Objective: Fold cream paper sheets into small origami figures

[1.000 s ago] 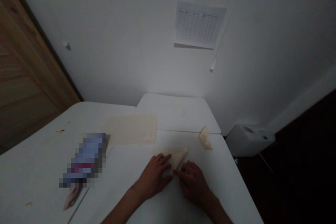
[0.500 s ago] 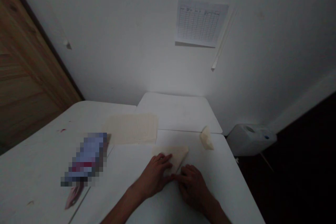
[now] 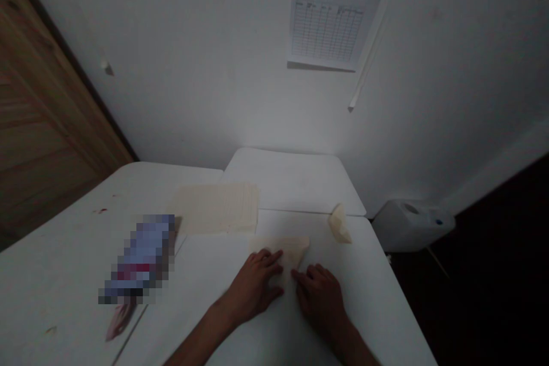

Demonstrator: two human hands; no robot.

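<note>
Three white tabletops: stood pushed together, bearing everything below.
Pixelated packet: lay at left, too blurred to read, with a pink wrapper jutting from beneath.
Cream sheet stack: sat flat beyond the packet, across a table seam.
Left hand: released, laid flat, fingertips on a folded cream triangle.
Triangle's place: lay flat mid-table, between both hands.
Right hand: unclenched, grasping nothing, fingertips at the triangle's near edge.
Second triangle: sat well apart, nearer the table's right edge.
White plastic box: stood beyond that edge.
</note>
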